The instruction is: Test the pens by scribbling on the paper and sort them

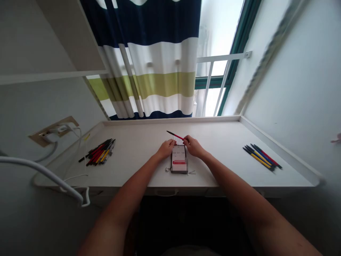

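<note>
A red pen (178,136) with a black end is pinched in the fingers of my right hand (193,145), its black end pointing up and to the left. Opposite it, my left hand (167,148) has its fingertips pressed together; anything between them is too small to make out. A phone (178,156) lies on the white desk (149,170) between my wrists, showing a running-time display. Small pale bits by the fingertips at the phone's far end are unclear.
On the left lies a pile of black, red, yellow and clear pens (99,153). Several yellow, blue and red pens (262,157) lie at the right. A wall socket (54,131) with plugs and a white cable (45,169) is at the left; a striped curtain (162,57) hangs behind.
</note>
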Motion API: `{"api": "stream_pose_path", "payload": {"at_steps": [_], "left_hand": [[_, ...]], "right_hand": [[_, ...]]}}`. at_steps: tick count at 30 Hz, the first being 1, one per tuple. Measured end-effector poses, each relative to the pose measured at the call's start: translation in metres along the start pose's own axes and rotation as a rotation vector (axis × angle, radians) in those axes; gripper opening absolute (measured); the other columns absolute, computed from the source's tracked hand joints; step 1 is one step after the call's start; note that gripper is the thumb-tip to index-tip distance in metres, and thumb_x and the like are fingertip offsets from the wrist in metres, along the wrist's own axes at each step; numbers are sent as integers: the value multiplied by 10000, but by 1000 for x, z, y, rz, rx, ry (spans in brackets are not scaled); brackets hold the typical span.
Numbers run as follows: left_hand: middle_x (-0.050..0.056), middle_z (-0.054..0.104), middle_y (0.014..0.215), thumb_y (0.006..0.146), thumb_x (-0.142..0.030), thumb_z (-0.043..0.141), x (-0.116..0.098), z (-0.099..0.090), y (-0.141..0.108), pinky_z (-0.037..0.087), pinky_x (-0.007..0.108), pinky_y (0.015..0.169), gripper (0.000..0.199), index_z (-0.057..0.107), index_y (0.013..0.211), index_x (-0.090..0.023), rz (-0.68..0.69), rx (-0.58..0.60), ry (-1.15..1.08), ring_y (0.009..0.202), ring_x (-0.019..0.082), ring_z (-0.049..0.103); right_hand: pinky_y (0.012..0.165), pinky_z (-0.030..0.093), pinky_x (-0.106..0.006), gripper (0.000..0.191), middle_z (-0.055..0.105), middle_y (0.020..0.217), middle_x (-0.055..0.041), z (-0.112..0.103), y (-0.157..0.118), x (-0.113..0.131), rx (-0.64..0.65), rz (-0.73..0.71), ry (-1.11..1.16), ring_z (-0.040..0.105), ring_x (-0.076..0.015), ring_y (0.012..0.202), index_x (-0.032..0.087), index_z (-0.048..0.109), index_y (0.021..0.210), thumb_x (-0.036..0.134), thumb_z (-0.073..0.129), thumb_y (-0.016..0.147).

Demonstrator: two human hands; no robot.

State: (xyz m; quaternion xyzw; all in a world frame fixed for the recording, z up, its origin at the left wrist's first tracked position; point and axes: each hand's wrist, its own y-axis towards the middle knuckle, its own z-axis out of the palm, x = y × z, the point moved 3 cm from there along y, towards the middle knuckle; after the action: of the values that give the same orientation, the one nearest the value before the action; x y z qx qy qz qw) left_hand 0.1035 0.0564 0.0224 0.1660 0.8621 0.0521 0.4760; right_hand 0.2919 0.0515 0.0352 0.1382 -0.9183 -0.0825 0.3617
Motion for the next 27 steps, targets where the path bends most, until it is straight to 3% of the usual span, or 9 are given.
{"api": "stream_pose_path", "payload": {"at_steps": [5, 9, 14, 18, 22, 25, 27], "left_hand": [[98, 783, 1019, 975, -306, 470, -1, -1, -4, 538, 363, 907, 272, 707, 905, -190, -28, -30, 5, 970, 246, 704], [102, 791, 989, 979, -313, 485, -1, -2, -14, 539, 369, 917, 271, 713, 912, -183, -25, 20, -22, 955, 245, 712], [137, 781, 1097, 989, -361, 540, -1, -7, -13, 534, 378, 938, 271, 709, 1041, -156, -97, 11, -199, 984, 233, 707], [155, 717, 1301, 1043, -457, 462, -7, -7, 5, 545, 360, 892, 382, 652, 1201, -166, -141, -20, -526, 1053, 216, 705], [148, 697, 1338, 1046, -479, 460, -10, -2, 28, 535, 333, 888, 357, 632, 1136, -179, -129, -103, -747, 1098, 210, 707], [140, 716, 1298, 1024, -531, 494, -5, 7, 38, 527, 330, 886, 373, 611, 1115, -188, -135, -153, -801, 1081, 211, 716], [115, 722, 1291, 1022, -540, 498, -2, 12, 38, 528, 330, 880, 370, 569, 1200, -223, -133, -188, -857, 1041, 195, 725]], "right_hand": [[819, 488, -286, 182, 751, 1047, -98, 1, -1, -5, 19, 66, 101, 676, -186, 925, 184, 591, 1039, 248, 422, 1050], [791, 496, -282, 145, 746, 951, -71, -3, -12, 1, 39, 51, 129, 680, -176, 859, 191, 579, 1003, 223, 442, 1039], [693, 513, -272, 136, 736, 911, -64, -18, -16, 14, 33, 75, 231, 674, -150, 717, 181, 577, 997, 229, 459, 1043], [646, 536, -271, 125, 706, 822, -50, -18, -1, 19, 140, 88, 434, 660, -143, 674, 161, 609, 977, 221, 512, 1028], [644, 547, -284, 157, 673, 741, -11, -6, 12, 12, 111, 56, 672, 642, -141, 642, 158, 644, 1047, 299, 630, 978], [725, 574, -327, 353, 704, 832, -25, 3, 15, 2, 98, 97, 942, 673, -158, 703, 183, 636, 1202, 422, 671, 944], [828, 583, -359, 377, 736, 984, -71, 3, 14, -3, 131, 113, 1054, 705, -175, 802, 195, 646, 1216, 474, 622, 963]]}}
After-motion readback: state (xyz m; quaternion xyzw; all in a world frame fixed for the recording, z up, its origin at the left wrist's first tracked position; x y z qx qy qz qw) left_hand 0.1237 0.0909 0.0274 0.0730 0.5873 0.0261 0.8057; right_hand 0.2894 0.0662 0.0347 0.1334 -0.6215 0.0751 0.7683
